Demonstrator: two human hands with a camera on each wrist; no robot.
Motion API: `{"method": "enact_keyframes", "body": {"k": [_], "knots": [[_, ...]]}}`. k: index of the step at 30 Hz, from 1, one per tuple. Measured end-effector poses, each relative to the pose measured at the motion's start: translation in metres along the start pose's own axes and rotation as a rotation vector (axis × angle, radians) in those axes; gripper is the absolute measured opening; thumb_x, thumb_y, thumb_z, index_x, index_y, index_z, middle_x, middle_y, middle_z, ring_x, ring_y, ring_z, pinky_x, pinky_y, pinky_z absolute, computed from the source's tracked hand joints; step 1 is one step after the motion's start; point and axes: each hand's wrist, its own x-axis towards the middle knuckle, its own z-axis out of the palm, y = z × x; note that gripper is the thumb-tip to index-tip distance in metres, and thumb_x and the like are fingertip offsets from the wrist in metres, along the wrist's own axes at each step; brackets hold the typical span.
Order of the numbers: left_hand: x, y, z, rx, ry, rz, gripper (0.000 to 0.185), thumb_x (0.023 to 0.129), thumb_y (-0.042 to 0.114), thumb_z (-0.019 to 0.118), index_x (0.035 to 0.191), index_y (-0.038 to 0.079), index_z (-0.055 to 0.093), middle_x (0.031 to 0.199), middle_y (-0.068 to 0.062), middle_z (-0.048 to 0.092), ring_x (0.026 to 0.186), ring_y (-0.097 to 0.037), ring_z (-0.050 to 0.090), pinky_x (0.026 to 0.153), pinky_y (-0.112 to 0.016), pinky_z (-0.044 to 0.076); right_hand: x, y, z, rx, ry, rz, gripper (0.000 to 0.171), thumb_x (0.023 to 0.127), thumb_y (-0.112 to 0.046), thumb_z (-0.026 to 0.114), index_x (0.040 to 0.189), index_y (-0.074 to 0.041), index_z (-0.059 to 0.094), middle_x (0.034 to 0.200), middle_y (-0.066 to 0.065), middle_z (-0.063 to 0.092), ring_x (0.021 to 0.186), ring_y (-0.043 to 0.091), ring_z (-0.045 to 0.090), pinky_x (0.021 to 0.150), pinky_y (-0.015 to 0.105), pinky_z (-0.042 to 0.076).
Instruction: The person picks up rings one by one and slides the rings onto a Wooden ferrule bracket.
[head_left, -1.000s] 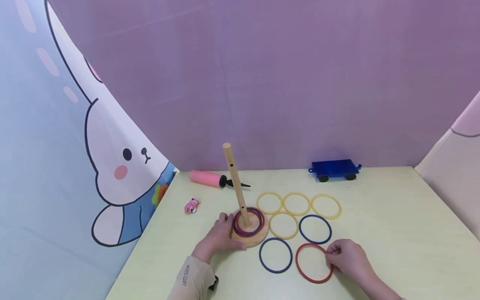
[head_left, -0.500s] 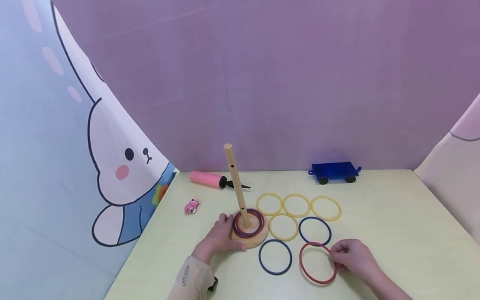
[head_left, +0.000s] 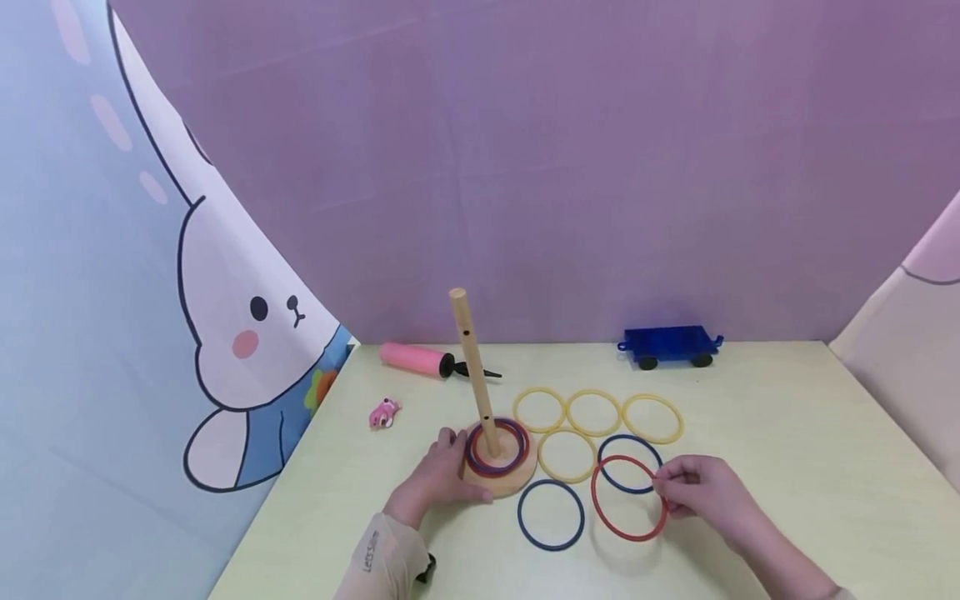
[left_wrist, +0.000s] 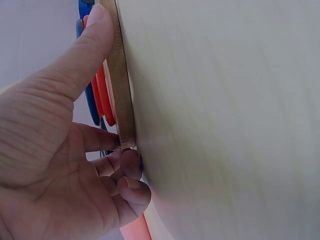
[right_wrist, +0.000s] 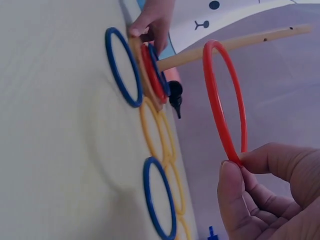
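My right hand pinches a red ring by its right side between thumb and fingers. In the right wrist view the red ring is raised off the table and tilted. My left hand grips the left edge of the round wooden base, thumb at the front and fingers behind, as the left wrist view also shows. From the base rises a wooden pole, leaning in view. Red and blue rings lie stacked around its foot. One blue ring lies flat between base and red ring.
Another blue ring lies partly behind the held ring. Several yellow rings lie flat right of the base. A pink hand pump, a small pink toy and a blue wheeled cart stand farther back.
The red ring was flat on the table under my right hand; it has been lifted and now overlaps the blue ring behind it. My left hand has stayed on the base.
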Motion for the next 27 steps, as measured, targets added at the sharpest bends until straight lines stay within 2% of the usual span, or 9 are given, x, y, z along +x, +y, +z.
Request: {"method": "enact_keyframes", "body": {"k": [6,12,20,27], "knots": [[0.000,0.001,-0.001,-0.001,-0.002,0.010,0.115,0.061,0.053,0.088,0.148,0.001,0.035,0.128,-0.020,0.039,0.113,-0.035,0.047,0.097,-0.052,0.044,0.004,-0.018,-0.002,0.044,-0.010,-0.051,0.027,0.091,-0.008,0.066,0.103,0.015,0.061,0.082,0.010,0.068,0.069,0.019,0.065,0.066,0.033,0.058],[0.001,0.002,-0.002,-0.020,-0.006,-0.003,0.114,0.062,0.053,0.088,0.149,0.002,0.034,0.132,-0.021,0.038,0.118,-0.037,0.046,0.099,-0.054,0.043,0.010,-0.037,-0.005,0.090,-0.026,-0.121,0.029,0.091,-0.007,0.065,0.105,0.017,0.059,0.081,0.008,0.068,0.069,0.017,0.066,0.067,0.033,0.058],[0.002,0.001,-0.002,-0.015,0.000,0.012,0.114,0.061,0.051,0.089,0.148,0.000,0.035,0.128,-0.021,0.040,0.114,-0.036,0.047,0.097,-0.053,0.044,0.016,-0.054,-0.004,0.131,-0.024,-0.104,0.028,0.092,-0.007,0.065,0.107,0.015,0.060,0.082,0.006,0.067,0.069,0.017,0.065,0.068,0.032,0.058],[0.000,0.003,-0.002,-0.014,-0.001,0.013,0.114,0.062,0.051,0.088,0.148,-0.001,0.035,0.128,-0.021,0.040,0.114,-0.036,0.047,0.097,-0.053,0.044,0.018,-0.071,0.001,0.162,-0.006,-0.136,0.030,0.091,-0.007,0.066,0.107,0.017,0.058,0.084,0.007,0.068,0.068,0.017,0.065,0.067,0.031,0.058]]}}
